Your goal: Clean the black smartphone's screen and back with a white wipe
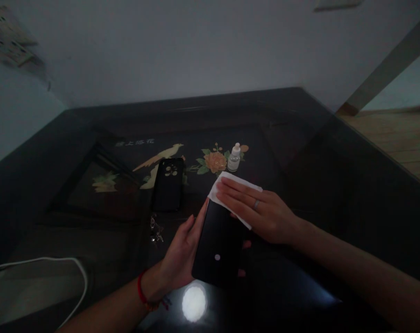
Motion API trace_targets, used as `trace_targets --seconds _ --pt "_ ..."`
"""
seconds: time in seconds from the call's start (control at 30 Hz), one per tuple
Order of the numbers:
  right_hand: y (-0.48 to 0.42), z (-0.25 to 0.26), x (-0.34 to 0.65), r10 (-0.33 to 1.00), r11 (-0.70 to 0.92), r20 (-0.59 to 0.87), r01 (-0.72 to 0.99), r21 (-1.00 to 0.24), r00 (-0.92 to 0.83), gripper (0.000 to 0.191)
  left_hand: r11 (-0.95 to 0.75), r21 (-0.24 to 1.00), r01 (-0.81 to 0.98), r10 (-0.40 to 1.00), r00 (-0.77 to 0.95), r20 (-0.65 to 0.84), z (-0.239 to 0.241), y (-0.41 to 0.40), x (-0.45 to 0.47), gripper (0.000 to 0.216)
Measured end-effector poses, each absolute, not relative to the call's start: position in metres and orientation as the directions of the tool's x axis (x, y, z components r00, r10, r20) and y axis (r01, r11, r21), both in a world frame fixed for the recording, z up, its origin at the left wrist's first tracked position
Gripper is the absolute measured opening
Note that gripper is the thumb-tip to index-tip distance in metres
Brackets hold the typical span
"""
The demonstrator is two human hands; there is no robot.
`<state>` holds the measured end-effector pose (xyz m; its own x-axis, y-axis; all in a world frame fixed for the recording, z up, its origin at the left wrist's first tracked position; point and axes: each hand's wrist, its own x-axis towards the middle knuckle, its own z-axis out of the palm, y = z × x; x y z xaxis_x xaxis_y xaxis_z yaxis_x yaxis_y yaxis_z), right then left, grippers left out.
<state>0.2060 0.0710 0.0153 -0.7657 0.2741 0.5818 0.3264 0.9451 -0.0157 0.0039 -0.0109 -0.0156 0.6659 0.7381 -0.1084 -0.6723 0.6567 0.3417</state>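
Phone [219,245] in cupped left hand [178,259]; right hand [265,215] flat on cloth [232,177]

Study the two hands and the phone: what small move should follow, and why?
Probably draw the white cloth down along the phone toward its lower end. The right hand presses it flat on the top end only, the rest of the dark surface lies uncovered, and the left hand grips the phone's edge, so it looks steady.
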Motion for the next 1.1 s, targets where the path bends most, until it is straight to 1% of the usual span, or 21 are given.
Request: trace_targets --seconds 0.1,0.23,0.27,0.3,0.37,0.4,0.47,0.53,0.57,0.6,0.67,0.7,0.73,0.77,0.8,0.9,0.93,0.97,1.03,1.07,1.1 --pt "0.059 0.018 0.200 0.251 0.941 0.531 0.332 0.061 -0.810 0.035 0.695 0.309 -0.649 0.714 0.674 -0.188 -0.017 -0.013 0.006 0.053" --pt "0.051 0.021 0.196 0.027 0.996 0.447 0.060 0.059 -0.894 0.034 0.688 0.279 -0.670 0.724 0.604 -0.333 -0.019 -0.012 0.008 0.060" --pt "0.053 0.021 0.197 0.032 0.997 0.453 0.063 0.053 -0.891 0.035 0.680 0.281 -0.677 0.730 0.589 -0.346 -0.019 -0.011 0.008 0.060" --pt "0.055 0.020 0.198 0.078 0.992 0.471 0.115 0.050 -0.879 0.036 0.672 0.284 -0.684 0.737 0.580 -0.348 -0.018 -0.010 0.008 0.059" --pt "0.057 0.016 0.199 0.233 0.953 0.513 0.298 0.047 -0.826 0.036 0.656 0.293 -0.695 0.750 0.558 -0.356 -0.016 -0.008 0.009 0.058" --pt "0.055 0.013 0.198 0.250 0.945 0.528 0.324 0.050 -0.811 0.036 0.651 0.299 -0.698 0.755 0.549 -0.359 -0.015 -0.007 0.009 0.058" --pt "0.048 0.006 0.194 0.147 0.983 0.485 0.181 0.023 -0.862 0.036 0.644 0.307 -0.700 0.759 0.538 -0.366 -0.013 -0.005 0.008 0.058" --pt "0.040 0.001 0.189 -0.084 0.996 0.467 -0.077 0.032 -0.880 0.035 0.645 0.313 -0.697 0.758 0.535 -0.372 -0.013 -0.004 0.007 0.058" --pt "0.039 -0.001 0.188 -0.150 0.988 0.472 -0.147 0.044 -0.869 0.034 0.649 0.315 -0.692 0.755 0.537 -0.376 -0.013 -0.004 0.006 0.059" --pt "0.039 -0.002 0.188 -0.121 0.992 0.478 -0.121 0.030 -0.870 0.034 0.652 0.317 -0.688 0.753 0.539 -0.378 -0.013 -0.004 0.006 0.060" --pt "0.044 -0.001 0.190 0.104 0.994 0.507 0.111 -0.016 -0.856 0.037 0.661 0.320 -0.679 0.746 0.545 -0.384 -0.013 -0.004 0.006 0.061" --pt "0.046 -0.001 0.191 0.201 0.973 0.518 0.230 -0.008 -0.831 0.037 0.664 0.320 -0.676 0.743 0.547 -0.387 -0.013 -0.004 0.006 0.062" --pt "0.047 -0.001 0.191 0.236 0.959 0.532 0.282 0.006 -0.813 0.036 0.665 0.320 -0.674 0.741 0.546 -0.390 -0.013 -0.004 0.007 0.062" --pt "0.046 -0.001 0.191 0.217 0.964 0.532 0.265 0.015 -0.819 0.036 0.664 0.322 -0.675 0.742 0.543 -0.392 -0.013 -0.004 0.007 0.062" --pt "0.043 -0.002 0.189 0.158 0.981 0.514 0.192 0.013 -0.843 0.036 0.660 0.325 -0.677 0.745 0.537 -0.395 -0.013 -0.004 0.007 0.061" --pt "0.035 -0.006 0.186 -0.161 0.987 0.506 -0.153 0.059 -0.847 0.034 0.641 0.340 -0.688 0.761 0.512 -0.399 -0.014 -0.004 0.007 0.061" --pt "0.036 -0.007 0.186 -0.152 0.988 0.504 -0.142 0.059 -0.850 0.035 0.635 0.345 -0.691 0.765 0.504 -0.401 -0.014 -0.003 0.007 0.061" --pt "0.039 -0.008 0.187 -0.071 0.997 0.526 -0.055 0.045 -0.848 0.035 0.630 0.348 -0.694 0.769 0.497 -0.402 -0.014 -0.003 0.007 0.061" --pt "0.046 -0.008 0.190 0.195 0.964 0.573 0.263 0.038 -0.796 0.034 0.616 0.362 -0.700 0.781 0.481 -0.398 -0.014 -0.003 0.008 0.060" --pt "0.047 -0.008 0.191 0.253 0.939 0.597 0.341 0.037 -0.761 0.034 0.607 0.371 -0.703 0.789 0.473 -0.393 -0.014 -0.003 0.009 0.060" --pt "0.047 -0.008 0.190 0.260 0.940 0.591 0.341 0.027 -0.764 0.035 0.598 0.382 -0.705 0.796 0.465 -0.388 -0.013 -0.003 0.009 0.060"
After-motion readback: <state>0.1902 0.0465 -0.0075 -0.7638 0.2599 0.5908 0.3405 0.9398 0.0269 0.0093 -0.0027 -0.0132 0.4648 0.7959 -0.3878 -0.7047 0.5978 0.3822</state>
